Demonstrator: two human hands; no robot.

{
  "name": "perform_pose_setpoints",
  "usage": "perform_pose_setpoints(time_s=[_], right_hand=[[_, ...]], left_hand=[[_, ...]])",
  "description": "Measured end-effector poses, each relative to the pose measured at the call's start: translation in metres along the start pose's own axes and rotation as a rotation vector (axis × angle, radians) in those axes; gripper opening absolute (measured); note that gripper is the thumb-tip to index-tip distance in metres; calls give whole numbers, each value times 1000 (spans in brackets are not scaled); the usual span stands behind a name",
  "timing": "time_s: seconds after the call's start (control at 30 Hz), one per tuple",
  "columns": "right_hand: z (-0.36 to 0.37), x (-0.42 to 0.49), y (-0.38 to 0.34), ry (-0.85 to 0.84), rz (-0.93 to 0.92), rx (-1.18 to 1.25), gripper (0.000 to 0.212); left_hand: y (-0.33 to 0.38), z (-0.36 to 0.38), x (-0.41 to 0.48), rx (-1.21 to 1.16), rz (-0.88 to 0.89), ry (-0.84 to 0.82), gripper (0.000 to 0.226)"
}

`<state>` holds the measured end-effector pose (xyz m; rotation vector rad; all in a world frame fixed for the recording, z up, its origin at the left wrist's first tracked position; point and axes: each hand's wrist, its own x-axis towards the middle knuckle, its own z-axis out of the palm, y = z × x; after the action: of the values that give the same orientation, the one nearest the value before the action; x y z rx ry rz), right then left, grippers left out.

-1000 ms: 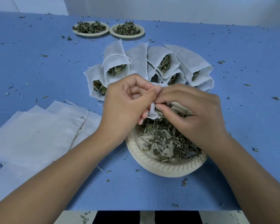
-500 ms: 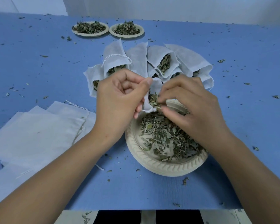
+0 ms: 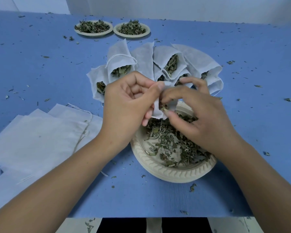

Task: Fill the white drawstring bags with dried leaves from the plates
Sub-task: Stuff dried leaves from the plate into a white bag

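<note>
Head view: my left hand (image 3: 124, 105) holds a small bag (image 3: 158, 108) just above the near plate (image 3: 166, 172) of leaves (image 3: 175, 145), its grip pinched tight on the cloth at the mouth. My right hand (image 3: 196, 118) pinches a few leaves at that opening. Filled bags (image 3: 173, 64) lie fanned just behind, and empty bags (image 3: 40, 137) lie to the left on the counter (image 3: 259, 64). I judge the mouth narrow and slack, so leaves could spill past it, or the cloth could slip from my pinch.
</note>
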<state>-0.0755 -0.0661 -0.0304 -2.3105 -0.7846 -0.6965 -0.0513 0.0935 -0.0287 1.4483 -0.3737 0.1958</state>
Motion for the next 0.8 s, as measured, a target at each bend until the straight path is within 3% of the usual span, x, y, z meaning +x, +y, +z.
perform_pose_setpoints(time_s=[0.07,0.13,0.27,0.33,0.47,0.53,0.6,0.7,0.8], right_hand=[[-4,-1,2,135,-93,-32,5],[-7,-1,3,132,-156,-36,13],[0,-1,2,-212,-153,-115,30],[3,-2,3,-278,-141,-126,31],[-11,-2,6,14,-215,-40,31],[-16,-3,5,98,-270,-18,42],[-13,-1,3,-11,-278,-31,48],[1,-1,1,-225,-220,-103,39],[-2,1,2,-179,-140,-9,28]], left_hand=[[1,-1,2,0,-4,25,16],[1,-2,2,-9,-11,39,18],[1,-1,0,-31,12,-20,17],[0,0,-1,-36,7,-42,18],[1,-3,2,-19,31,4,19],[1,-4,2,-17,50,22,18],[2,-3,-1,-13,73,-2,17],[3,0,-5,16,94,-78,19],[2,-2,-2,28,74,-48,19]])
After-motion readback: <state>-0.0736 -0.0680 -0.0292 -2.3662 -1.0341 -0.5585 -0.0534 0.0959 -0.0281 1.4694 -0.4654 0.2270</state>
